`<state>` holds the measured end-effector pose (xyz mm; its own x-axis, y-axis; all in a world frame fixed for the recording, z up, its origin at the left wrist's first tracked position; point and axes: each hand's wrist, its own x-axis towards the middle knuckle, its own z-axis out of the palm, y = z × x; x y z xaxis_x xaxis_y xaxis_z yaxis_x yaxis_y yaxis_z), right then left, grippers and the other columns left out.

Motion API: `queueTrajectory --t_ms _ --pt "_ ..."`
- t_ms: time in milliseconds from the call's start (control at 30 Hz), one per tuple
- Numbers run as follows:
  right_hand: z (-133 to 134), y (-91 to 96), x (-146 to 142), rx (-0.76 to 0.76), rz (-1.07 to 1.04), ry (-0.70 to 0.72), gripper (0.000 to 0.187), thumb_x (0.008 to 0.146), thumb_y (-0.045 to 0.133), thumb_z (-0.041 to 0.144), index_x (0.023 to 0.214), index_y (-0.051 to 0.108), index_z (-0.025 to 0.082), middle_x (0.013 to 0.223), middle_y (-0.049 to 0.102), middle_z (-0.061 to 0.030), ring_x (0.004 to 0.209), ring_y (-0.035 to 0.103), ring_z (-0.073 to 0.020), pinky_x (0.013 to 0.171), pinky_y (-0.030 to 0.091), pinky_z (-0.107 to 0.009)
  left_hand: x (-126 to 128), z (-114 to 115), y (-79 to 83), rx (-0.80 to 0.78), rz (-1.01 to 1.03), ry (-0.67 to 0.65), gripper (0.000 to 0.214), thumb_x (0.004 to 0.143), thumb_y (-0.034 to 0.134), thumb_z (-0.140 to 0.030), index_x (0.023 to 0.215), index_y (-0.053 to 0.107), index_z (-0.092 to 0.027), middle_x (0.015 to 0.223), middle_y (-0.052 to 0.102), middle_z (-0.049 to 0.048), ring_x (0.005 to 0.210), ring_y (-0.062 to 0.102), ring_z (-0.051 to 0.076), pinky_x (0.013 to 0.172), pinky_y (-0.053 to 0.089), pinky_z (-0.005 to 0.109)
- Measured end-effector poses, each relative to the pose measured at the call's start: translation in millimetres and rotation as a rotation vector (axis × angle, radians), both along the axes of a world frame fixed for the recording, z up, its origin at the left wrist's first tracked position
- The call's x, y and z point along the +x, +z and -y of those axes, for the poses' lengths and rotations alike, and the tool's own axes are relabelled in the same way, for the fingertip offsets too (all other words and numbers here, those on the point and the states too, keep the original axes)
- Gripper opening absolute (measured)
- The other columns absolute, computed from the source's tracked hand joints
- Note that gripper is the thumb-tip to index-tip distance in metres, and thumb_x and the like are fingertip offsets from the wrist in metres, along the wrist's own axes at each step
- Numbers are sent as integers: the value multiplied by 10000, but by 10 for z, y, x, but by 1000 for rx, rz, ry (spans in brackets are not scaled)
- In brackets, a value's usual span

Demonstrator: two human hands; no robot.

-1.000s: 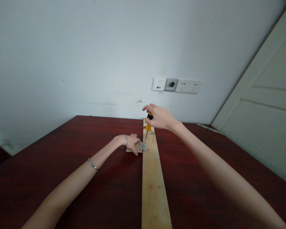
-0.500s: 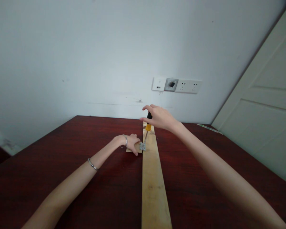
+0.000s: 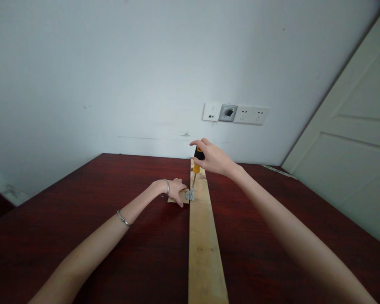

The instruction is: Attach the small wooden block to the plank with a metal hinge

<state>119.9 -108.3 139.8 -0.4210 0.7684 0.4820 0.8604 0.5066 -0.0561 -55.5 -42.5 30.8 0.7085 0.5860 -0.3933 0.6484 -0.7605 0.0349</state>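
A long pale wooden board (image 3: 205, 245) runs away from me along the dark red tabletop. A small metal hinge (image 3: 190, 194) lies across its left edge, one leaf on the board and the other on a small tan piece (image 3: 174, 200) beside it. My left hand (image 3: 176, 191) lies spread over that piece, thumb towards me, pressing it from above. My right hand (image 3: 213, 157) grips the black-and-yellow handle of a screwdriver (image 3: 196, 169). The screwdriver stands nearly upright, its tip at the hinge's right leaf; any screw there is too small to make out.
The red-brown table (image 3: 139, 169) meets a white wall at its far edge. Above it are wall sockets (image 3: 248, 115) with a black plug (image 3: 229, 112). A pale panelled door (image 3: 351, 139) is on the right, near a thin strip (image 3: 278, 171) at the table's edge.
My right thumb and fingers, looser around the screwdriver handle before, now close on it. The handle has tilted slightly. My left hand, the hinge and the board stay in place.
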Motion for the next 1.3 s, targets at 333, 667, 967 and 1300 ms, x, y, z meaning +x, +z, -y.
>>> queueTrajectory --t_ms 333,667,967,1300 --pt "-3 -13 135 114 -282 63 496 753 495 254 1231 400 160 1118 532 -123 885 546 -212 804 434 -359 -16 -32 -56 0 24 6 829 511 634 -681 1188 545 -210 1166 503 107 1046 468 301 880 414 353" --pt "-192 -332 627 126 -523 -176 602 803 498 407 1320 419 109 993 638 -121 833 592 -228 793 468 -380 -25 -31 -57 -15 11 -2 948 516 622 -704 1274 482 -153 1228 459 161 1096 446 336 887 413 373" --pt "-361 -1031 849 -164 -366 -249 533 801 489 339 1278 515 102 1054 680 -145 956 642 -266 870 464 -384 -5 42 20 -40 -16 -1 956 553 624 -679 1307 440 -120 1266 425 186 1144 420 343 897 416 379" --pt "-528 -1546 837 -357 -280 -237 585 784 510 316 1302 496 45 1226 592 -186 1084 596 -283 945 424 -350 23 111 84 -20 -41 4 870 579 632 -640 1262 473 -126 1211 461 156 1111 446 308 899 414 337"
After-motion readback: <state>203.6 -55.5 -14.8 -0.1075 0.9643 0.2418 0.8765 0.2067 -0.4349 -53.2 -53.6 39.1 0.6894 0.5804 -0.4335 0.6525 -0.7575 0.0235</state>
